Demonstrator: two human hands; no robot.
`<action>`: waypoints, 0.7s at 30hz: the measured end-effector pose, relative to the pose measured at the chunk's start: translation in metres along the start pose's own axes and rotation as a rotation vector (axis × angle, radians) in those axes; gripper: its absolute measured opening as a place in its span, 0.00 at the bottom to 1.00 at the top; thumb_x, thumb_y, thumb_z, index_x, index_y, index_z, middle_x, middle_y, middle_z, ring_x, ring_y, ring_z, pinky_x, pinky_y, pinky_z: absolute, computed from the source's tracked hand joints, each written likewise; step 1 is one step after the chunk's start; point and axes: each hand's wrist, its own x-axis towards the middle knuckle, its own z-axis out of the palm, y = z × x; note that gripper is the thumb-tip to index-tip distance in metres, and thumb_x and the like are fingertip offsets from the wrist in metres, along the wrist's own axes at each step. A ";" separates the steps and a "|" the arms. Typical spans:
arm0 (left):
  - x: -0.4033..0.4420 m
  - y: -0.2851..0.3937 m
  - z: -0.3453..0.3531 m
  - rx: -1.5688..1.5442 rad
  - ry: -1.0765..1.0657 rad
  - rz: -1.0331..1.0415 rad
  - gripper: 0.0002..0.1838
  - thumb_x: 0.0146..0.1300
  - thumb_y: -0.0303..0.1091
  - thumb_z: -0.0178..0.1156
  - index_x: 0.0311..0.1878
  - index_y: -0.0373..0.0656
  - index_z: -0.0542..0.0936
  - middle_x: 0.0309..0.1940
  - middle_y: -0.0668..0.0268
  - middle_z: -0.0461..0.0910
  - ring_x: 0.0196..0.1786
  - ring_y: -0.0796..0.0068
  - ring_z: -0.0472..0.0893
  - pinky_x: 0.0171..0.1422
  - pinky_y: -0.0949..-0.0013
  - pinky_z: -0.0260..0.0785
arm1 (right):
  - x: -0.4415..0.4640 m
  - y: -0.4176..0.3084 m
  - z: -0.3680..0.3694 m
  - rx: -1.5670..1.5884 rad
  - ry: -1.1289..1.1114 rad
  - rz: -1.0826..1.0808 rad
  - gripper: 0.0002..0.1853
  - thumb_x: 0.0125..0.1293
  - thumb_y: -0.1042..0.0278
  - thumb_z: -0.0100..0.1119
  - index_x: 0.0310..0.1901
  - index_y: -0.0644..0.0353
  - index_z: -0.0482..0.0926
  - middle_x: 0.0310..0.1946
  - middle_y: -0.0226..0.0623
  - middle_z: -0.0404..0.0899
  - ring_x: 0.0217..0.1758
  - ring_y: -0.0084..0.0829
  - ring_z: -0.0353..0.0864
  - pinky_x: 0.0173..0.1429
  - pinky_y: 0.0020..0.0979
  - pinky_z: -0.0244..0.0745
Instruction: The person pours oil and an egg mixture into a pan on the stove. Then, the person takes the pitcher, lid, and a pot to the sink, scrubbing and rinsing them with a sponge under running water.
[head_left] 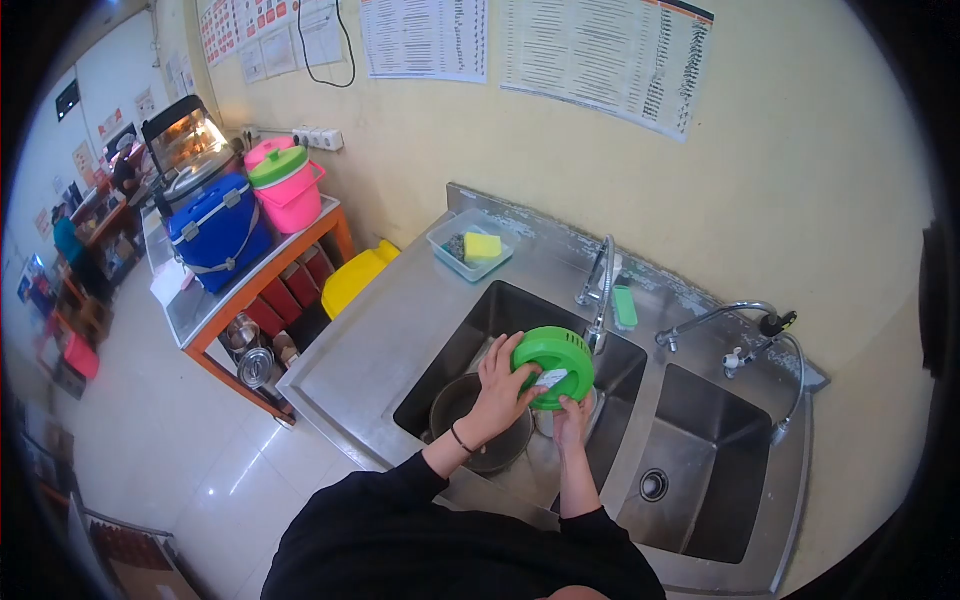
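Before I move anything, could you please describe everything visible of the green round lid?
The lid looks like plastic: bright green, round, with a recessed middle and narrow slots along one side of its rim. A whitish patch, unreadable here, shows near its center. It is held over the left basin, the left hand and right hand both touching it.
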 end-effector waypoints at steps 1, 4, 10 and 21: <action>0.001 0.000 -0.001 0.002 0.008 0.011 0.14 0.46 0.37 0.62 0.37 0.46 0.74 0.58 0.54 0.54 0.62 0.48 0.49 0.61 0.52 0.42 | 0.000 0.001 0.001 0.010 0.003 0.001 0.24 0.47 0.76 0.52 0.49 0.59 0.63 0.43 0.34 0.68 0.47 0.29 0.69 0.51 0.31 0.66; 0.003 -0.001 -0.002 0.021 0.026 0.025 0.14 0.46 0.38 0.62 0.36 0.45 0.73 0.56 0.54 0.55 0.62 0.48 0.49 0.61 0.53 0.42 | 0.000 0.000 0.005 0.063 -0.021 -0.003 0.27 0.47 0.81 0.51 0.53 0.60 0.60 0.44 0.36 0.68 0.48 0.30 0.70 0.50 0.30 0.69; 0.009 -0.005 -0.007 0.086 0.004 0.113 0.15 0.46 0.37 0.61 0.36 0.44 0.72 0.55 0.53 0.57 0.61 0.48 0.52 0.61 0.54 0.45 | 0.002 0.009 0.003 0.080 -0.002 -0.022 0.28 0.47 0.81 0.50 0.54 0.59 0.60 0.45 0.35 0.67 0.48 0.30 0.70 0.49 0.31 0.70; 0.010 -0.005 -0.002 -0.026 -0.016 0.147 0.20 0.45 0.37 0.62 0.42 0.41 0.71 0.58 0.49 0.52 0.60 0.48 0.54 0.62 0.57 0.49 | -0.002 0.005 0.011 -0.011 0.084 -0.146 0.26 0.46 0.80 0.48 0.51 0.60 0.60 0.42 0.35 0.67 0.44 0.27 0.70 0.47 0.28 0.68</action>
